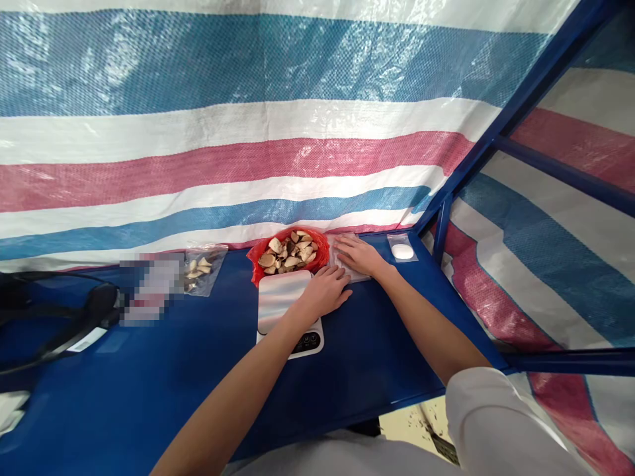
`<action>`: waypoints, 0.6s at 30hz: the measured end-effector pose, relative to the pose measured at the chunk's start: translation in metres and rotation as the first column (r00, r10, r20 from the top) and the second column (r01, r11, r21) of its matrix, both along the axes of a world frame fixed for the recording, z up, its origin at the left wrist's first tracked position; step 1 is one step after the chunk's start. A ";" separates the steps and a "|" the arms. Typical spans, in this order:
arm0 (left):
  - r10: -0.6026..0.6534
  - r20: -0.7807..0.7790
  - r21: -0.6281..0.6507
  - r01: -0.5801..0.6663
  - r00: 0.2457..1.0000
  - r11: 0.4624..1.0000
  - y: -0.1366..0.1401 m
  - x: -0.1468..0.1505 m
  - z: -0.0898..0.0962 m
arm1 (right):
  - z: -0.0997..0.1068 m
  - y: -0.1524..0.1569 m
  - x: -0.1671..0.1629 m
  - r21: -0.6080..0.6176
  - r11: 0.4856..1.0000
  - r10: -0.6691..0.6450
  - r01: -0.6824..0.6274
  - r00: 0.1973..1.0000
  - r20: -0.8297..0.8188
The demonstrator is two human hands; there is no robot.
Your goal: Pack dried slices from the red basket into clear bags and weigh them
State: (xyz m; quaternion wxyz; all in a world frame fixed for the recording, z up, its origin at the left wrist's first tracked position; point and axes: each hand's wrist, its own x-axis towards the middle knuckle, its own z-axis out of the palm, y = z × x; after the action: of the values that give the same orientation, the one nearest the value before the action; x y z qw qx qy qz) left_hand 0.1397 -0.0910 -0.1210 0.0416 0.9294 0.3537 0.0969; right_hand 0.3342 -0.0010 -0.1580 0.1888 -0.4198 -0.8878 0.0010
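Observation:
My right hand (354, 254) lies with fingers stretched out over flat clear plastic bags (360, 274) on the blue table. Across the scale's right edge reaches my left hand (327, 289), its fingers extended at the near left side of those bags; whether it touches them is hard to tell. Beneath my left forearm is a white kitchen scale (282, 297) with a shiny plate and a dark button panel (307, 342), partly covered by the arm. Behind the scale, an open red plastic bag (254, 263) holds many brown-and-cream dried pieces (292, 250).
A clear bag of similar pieces (199, 269) lies to the left, beside a blurred-out patch. Black straps (94, 314) occupy the table's left side. At right rests a small bag with a white oval object (402, 251). A striped tarp (223, 158) and blue frame bars (560, 165) enclose the table.

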 end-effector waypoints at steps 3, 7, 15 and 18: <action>0.012 0.067 0.013 -0.013 0.998 1.000 -0.001 -0.003 0.003 | 0.013 -0.005 0.000 0.008 0.998 -0.056 0.056 0.998 -0.026; 0.042 0.170 0.035 -0.049 0.984 0.998 -0.006 -0.013 0.007 | 0.031 -0.019 -0.003 0.020 0.992 -0.121 0.123 0.988 -0.098; 0.178 0.233 0.111 -0.207 0.956 0.972 -0.019 -0.055 0.013 | 0.036 -0.073 -0.014 -0.009 0.994 -0.106 0.106 0.983 -0.148; 0.264 0.289 0.092 -0.302 0.920 0.949 -0.025 -0.081 0.012 | 0.029 -0.095 -0.022 -0.016 0.994 -0.107 0.105 0.983 -0.150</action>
State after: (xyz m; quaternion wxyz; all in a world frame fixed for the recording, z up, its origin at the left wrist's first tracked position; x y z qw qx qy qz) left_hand 0.0591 -0.1161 -0.1087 0.0128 0.8467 0.4680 0.2528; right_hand 0.3119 -0.0959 -0.1293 0.2535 -0.4660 -0.8473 0.0265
